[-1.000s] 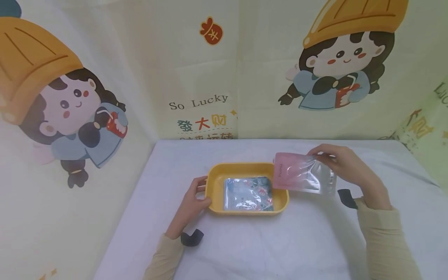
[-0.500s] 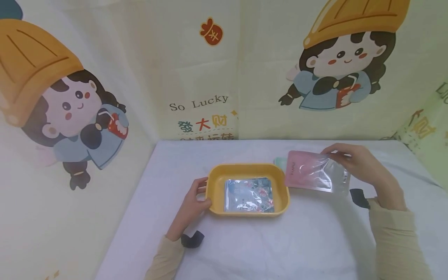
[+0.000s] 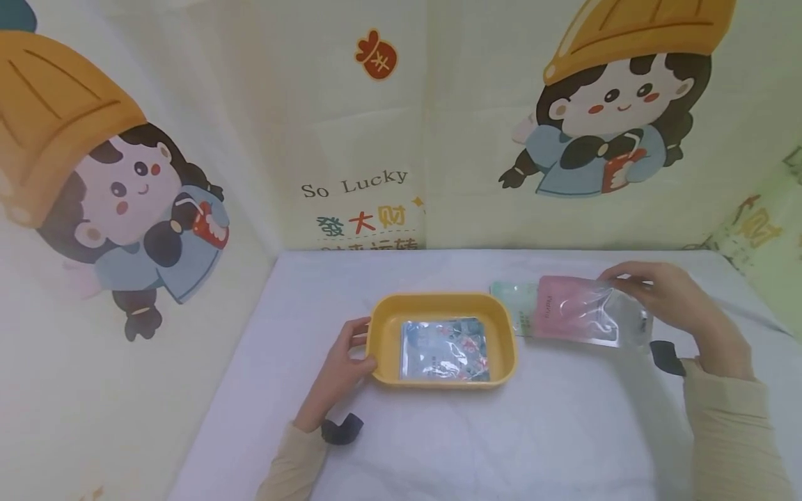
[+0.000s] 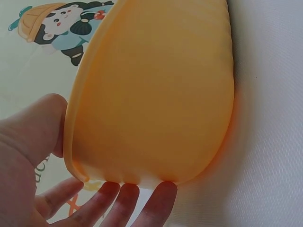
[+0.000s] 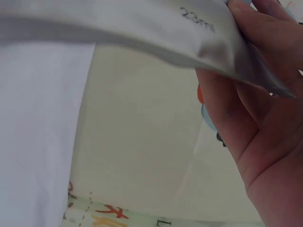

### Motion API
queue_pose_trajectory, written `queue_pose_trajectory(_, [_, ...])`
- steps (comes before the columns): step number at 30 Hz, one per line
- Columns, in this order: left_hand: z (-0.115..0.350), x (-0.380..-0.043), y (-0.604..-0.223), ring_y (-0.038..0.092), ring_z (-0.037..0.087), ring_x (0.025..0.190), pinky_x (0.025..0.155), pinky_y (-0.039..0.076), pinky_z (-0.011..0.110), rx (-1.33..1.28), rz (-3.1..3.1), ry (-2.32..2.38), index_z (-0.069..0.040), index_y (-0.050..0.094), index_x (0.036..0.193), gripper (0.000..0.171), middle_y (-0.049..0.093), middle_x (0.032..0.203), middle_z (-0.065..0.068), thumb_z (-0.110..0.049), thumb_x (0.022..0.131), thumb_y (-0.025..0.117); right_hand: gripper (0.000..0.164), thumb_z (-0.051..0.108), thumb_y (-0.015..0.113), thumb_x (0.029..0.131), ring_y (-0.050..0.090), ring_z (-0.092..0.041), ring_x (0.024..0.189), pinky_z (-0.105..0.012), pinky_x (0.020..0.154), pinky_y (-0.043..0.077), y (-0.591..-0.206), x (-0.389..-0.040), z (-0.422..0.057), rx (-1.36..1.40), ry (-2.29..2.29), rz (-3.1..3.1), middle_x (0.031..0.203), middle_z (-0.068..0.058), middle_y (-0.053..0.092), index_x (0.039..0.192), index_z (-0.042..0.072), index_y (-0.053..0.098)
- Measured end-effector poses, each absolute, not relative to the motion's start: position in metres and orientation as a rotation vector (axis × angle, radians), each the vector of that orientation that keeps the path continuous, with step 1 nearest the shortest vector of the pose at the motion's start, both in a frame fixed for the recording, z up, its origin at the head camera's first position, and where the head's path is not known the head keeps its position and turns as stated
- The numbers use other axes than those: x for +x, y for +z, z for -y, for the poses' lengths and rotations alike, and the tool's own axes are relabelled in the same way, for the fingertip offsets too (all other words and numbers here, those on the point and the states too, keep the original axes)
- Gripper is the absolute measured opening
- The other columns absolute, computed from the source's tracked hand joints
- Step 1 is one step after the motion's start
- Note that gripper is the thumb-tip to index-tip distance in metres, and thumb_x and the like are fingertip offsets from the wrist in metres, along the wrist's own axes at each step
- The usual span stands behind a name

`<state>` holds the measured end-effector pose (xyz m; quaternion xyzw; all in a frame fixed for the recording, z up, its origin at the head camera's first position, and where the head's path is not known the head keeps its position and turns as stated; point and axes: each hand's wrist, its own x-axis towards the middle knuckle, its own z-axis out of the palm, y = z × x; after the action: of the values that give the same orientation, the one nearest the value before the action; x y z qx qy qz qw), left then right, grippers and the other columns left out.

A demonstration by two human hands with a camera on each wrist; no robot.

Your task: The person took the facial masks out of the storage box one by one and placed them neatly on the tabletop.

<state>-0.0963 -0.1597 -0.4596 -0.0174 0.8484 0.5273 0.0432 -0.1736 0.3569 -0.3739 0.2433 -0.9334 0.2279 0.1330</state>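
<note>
Pink packet (image 3: 571, 310) extends leftward from the right grip (image 3: 678, 300), which pinches its edge.

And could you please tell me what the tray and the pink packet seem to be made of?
The tray looks like moulded plastic with a soft satin finish: even yellow colour, smooth walls, rounded corners. The pink packet looks like glossy foil or metallised film: its silvery end creases and catches bright highlights, though which of the two remains unclear.

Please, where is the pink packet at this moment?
In the head view, the pink packet is held by its silver part in the right hand, right of the yellow tray and partly covering the green packet.
</note>
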Motion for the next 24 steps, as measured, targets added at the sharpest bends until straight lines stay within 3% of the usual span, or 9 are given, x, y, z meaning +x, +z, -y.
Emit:
queue_pose_trajectory(20, [0.159, -0.097, -0.461, 0.053, 0.027, 0.125, 0.091, 0.057, 0.041, -0.051, -2.578, 1.628, -0.024, 0.044, 0.142, 0.068, 0.050, 0.142, 0.004, -0.007, 0.079, 0.064, 0.029, -0.005, 0.073, 0.079, 0.035, 0.030, 0.088, 0.000, 0.068, 0.036, -0.394, -0.181, -0.392, 0.560, 0.572, 2.854, 0.100, -0.017, 0.074, 0.104, 0.009, 0.076])
queue_pose_trajectory(22, [0.159, -0.096, -0.460, 0.053, 0.027, 0.125, 0.090, 0.057, 0.041, -0.053, -2.572, 1.636, -0.025, 0.044, 0.142, 0.068, 0.050, 0.142, 0.003, -0.008, 0.079, 0.064, 0.028, -0.005, 0.072, 0.080, 0.054, 0.017, 0.087, -0.010, 0.071, 0.045, -0.396, -0.182, -0.394, 0.545, 0.536, 2.861, 0.100, -0.018, 0.074, 0.104, 0.009, 0.076])
queue_pose_trajectory(24, [0.159, -0.096, -0.460, 0.053, 0.026, 0.125, 0.090, 0.057, 0.042, -0.052, -2.562, 1.652, -0.024, 0.044, 0.142, 0.068, 0.050, 0.142, 0.003, -0.007, 0.079, 0.065, 0.026, -0.005, 0.070, 0.082, 0.067, -0.009, 0.093, -0.028, 0.080, 0.053, -0.397, -0.181, -0.395, 0.519, 0.535, 2.887, 0.103, -0.022, 0.073, 0.105, 0.007, 0.075])
